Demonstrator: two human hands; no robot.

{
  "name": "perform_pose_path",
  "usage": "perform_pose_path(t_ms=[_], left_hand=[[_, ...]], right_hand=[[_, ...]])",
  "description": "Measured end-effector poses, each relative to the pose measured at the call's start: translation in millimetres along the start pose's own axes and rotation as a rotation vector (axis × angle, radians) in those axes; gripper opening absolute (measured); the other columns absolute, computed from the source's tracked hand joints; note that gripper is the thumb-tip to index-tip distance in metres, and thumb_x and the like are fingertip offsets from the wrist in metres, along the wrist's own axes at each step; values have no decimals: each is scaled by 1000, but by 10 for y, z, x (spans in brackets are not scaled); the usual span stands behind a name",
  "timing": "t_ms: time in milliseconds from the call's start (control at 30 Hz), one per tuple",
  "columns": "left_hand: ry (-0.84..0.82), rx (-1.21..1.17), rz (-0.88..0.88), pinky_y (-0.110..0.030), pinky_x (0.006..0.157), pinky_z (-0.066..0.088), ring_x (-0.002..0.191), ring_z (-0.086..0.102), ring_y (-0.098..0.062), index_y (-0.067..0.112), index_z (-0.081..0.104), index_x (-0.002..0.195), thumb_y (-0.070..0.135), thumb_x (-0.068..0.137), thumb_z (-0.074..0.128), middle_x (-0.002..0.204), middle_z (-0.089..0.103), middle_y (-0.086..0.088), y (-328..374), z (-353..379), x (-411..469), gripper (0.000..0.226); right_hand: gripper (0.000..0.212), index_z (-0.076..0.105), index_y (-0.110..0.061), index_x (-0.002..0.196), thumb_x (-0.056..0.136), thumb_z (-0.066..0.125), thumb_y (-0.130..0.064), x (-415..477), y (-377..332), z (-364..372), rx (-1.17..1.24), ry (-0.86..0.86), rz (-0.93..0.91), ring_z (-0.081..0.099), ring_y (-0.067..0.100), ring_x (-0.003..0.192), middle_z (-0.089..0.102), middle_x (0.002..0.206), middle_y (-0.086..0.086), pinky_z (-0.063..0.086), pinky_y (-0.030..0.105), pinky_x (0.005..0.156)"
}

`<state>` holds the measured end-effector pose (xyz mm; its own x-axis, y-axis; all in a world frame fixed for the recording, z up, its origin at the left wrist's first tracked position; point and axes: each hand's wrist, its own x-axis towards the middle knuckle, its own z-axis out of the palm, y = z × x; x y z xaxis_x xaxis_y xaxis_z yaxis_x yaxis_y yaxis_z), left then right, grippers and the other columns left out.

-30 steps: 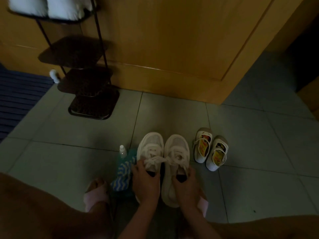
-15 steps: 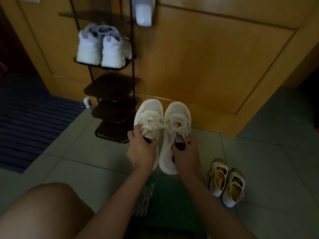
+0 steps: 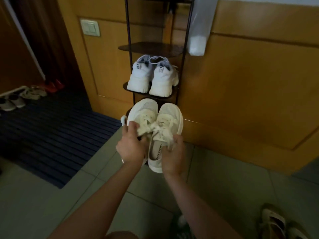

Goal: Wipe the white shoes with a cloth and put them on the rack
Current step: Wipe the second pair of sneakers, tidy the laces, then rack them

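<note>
Head view: left hand grips the left white shoe at its laces; right hand grips the right white shoe at its collar. Both shoes point toes-first toward the rack, just below the chunky sneakers.

Left grip and right grip both clench, outstretched forward.
</note>
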<state>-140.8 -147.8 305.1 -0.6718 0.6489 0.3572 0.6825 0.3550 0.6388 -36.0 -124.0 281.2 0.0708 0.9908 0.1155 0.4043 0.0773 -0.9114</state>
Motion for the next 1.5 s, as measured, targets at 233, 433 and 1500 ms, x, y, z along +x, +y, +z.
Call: perform_pose_path(t_ms=[233,433,1500], left_hand=[[36,-90,-68,-35,61,38,78,60,-34,11,55,98,27,85,62,87,63,-11,-482,387,488,21],[61,-197,-61,-29,57,35,73,60,-27,13,57,94,24,85,64,83,66,-7,-619,548,754,15],[-130,-459,-138,-22,62,44,87,58,-14,21,62,109,45,82,64,104,65,0,-495,711,1540,37]], right_hand=[[32,52,-22,117,88,55,-8,585,283,453,24,-54,-43,60,22,102,63,114,2,50,38,81],[25,56,-20,110,87,60,-13,858,358,524,100,-74,-53,63,15,88,66,99,-2,50,30,73],[65,51,-27,127,72,71,-54,1542,133,576,224,-321,-57,55,1,110,59,119,-17,47,27,95]])
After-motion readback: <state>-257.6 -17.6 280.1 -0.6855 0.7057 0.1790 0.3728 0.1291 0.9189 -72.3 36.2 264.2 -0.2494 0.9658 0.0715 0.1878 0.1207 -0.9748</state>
